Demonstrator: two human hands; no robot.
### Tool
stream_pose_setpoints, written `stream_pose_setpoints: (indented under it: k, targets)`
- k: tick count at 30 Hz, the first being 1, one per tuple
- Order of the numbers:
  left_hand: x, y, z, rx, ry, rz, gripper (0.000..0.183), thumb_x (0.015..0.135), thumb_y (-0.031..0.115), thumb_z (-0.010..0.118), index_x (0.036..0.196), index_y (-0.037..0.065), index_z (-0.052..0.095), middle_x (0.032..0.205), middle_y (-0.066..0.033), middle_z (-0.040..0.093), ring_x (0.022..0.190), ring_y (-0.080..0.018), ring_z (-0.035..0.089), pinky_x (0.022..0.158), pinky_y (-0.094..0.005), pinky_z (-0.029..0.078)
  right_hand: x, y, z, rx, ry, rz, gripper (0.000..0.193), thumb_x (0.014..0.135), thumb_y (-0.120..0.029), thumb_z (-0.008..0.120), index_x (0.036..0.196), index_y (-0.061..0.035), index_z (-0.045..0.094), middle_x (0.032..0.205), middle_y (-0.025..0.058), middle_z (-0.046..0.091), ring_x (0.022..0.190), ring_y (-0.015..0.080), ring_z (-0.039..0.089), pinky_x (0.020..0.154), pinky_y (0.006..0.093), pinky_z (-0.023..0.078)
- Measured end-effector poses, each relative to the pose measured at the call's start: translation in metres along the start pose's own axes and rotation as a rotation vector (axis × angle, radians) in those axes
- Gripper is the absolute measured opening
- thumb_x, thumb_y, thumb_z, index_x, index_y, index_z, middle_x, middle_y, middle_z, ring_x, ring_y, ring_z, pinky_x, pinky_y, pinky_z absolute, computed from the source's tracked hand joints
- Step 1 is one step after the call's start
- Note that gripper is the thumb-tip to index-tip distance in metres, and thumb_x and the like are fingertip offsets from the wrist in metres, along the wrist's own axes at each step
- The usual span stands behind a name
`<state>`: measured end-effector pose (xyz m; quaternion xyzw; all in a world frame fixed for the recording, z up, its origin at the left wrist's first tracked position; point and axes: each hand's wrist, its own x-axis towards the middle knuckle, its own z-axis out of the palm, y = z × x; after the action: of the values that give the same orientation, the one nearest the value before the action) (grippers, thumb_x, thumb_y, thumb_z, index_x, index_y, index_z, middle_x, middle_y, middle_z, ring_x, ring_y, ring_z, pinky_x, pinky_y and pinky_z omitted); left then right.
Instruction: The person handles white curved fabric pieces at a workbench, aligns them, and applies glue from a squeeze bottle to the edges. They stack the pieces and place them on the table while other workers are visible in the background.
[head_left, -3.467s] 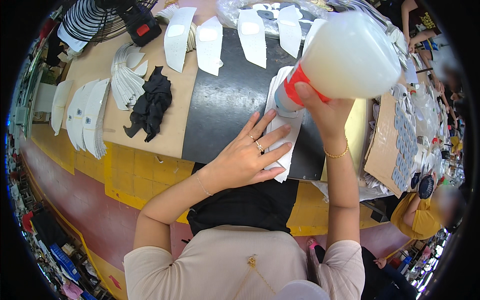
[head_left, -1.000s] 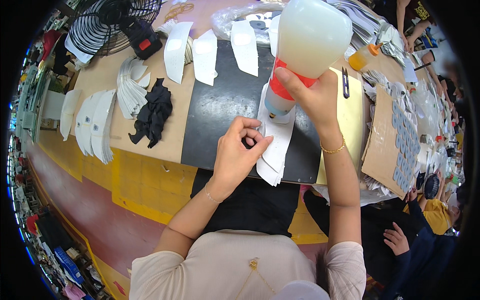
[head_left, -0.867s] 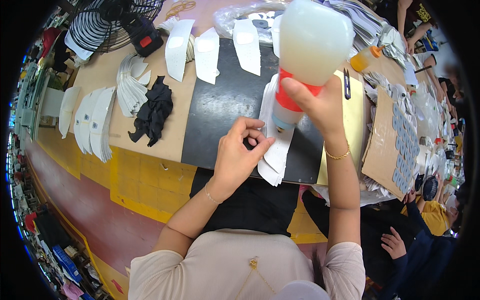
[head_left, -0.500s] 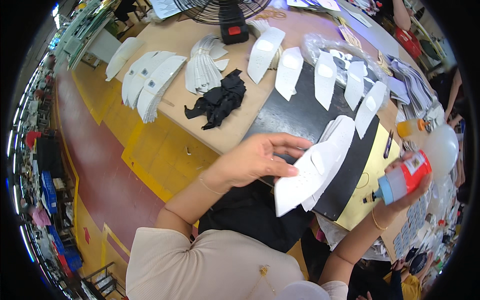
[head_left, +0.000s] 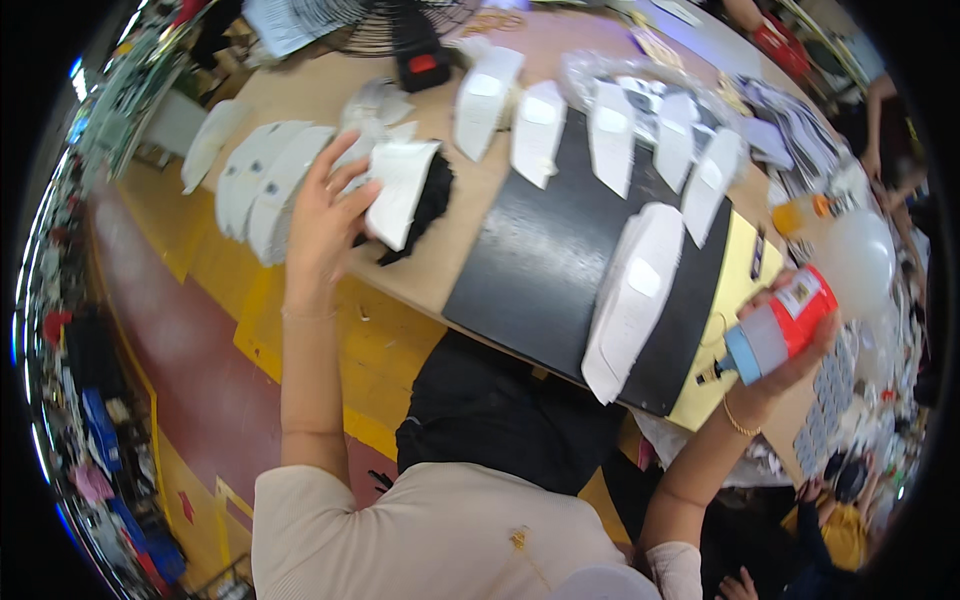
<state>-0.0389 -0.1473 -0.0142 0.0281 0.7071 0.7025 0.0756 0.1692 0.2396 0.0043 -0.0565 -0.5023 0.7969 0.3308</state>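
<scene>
Raised at the left, my left hand (head_left: 322, 228) grips a white shoe-upper piece (head_left: 400, 190) between thumb and fingers. This piece hangs over the crumpled black cloth (head_left: 432, 205) and partly hides it. My right hand (head_left: 802, 366) is wrapped round a squeeze bottle (head_left: 785, 325) with a red label and a light blue cap, its dark nozzle tilted down to the left. Between my hands, a stack of white pieces (head_left: 625, 325) lies on the black mat (head_left: 530, 240). Several single white pieces (head_left: 612, 135) lie in a row along the mat's far side.
Bundles of white pieces (head_left: 262, 185) lie on the table's left part. A black fan (head_left: 415, 60) stands at the back. Right of the mat are yellow paper (head_left: 715, 330), a dark pen (head_left: 757, 255), an orange-filled bottle (head_left: 800, 213) and a round whitish container (head_left: 855, 255).
My left hand has moved left and away from the stack, carrying a white piece. The right hand still holds the bottle. The whole view has shifted slightly.
</scene>
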Motion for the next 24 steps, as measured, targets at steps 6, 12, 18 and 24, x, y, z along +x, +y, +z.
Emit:
stream_pose_setpoints:
  k: [6, 12, 18, 24]
  targets:
    - [-0.034, -0.043, -0.005, 0.912, 0.326, 0.237, 0.054, 0.085, 0.006, 0.072, 0.136, 0.009, 0.055, 0.105, -0.0066, 0.053, 0.079, -0.0104, 0.057, 0.065, -0.0240, 0.047, 0.013, 0.023, -0.009, -0.279, 0.119, -0.142, 0.046, 0.096, -0.033, 0.062, 0.127, 0.0004, 0.053, 0.109, 0.0107, 0.065, 0.094, 0.0183, 0.065, 0.087, 0.0336, 0.054]
    - [-0.046, -0.027, 0.026, 0.772, 0.268, 0.273, 0.040, 0.084, 0.005, 0.073, 0.123, 0.007, 0.064, 0.104, -0.0086, 0.055, 0.083, -0.0138, 0.058, 0.067, -0.0264, 0.048, 0.027, 0.047, 0.026, -0.591, -0.004, -0.250, 0.037, 0.087, -0.024, 0.078, 0.111, 0.0013, 0.066, 0.105, 0.0059, 0.067, 0.095, 0.0132, 0.062, 0.086, 0.0288, 0.050]
    - [-0.095, -0.037, 0.123, 0.653, -0.651, 0.830, 0.041, 0.077, 0.016, 0.079, 0.115, 0.008, 0.068, 0.136, -0.0141, 0.055, 0.129, -0.0348, 0.050, 0.104, -0.0446, 0.043, 0.047, 0.055, 0.054, -0.718, -0.141, -0.220, 0.034, 0.083, -0.025, 0.081, 0.102, 0.0007, 0.071, 0.096, 0.0081, 0.073, 0.087, 0.0144, 0.068, 0.079, 0.0283, 0.054]
    - [-0.100, -0.055, 0.156, 0.729, -0.750, 0.944, 0.047, 0.078, 0.034, 0.077, 0.118, 0.013, 0.066, 0.143, -0.0098, 0.051, 0.134, -0.0309, 0.045, 0.108, -0.0494, 0.036, 0.052, 0.054, 0.060, -0.849, -0.234, -0.188, 0.033, 0.079, -0.026, 0.082, 0.099, -0.0007, 0.073, 0.092, 0.0087, 0.074, 0.082, 0.0160, 0.070, 0.075, 0.0284, 0.055]
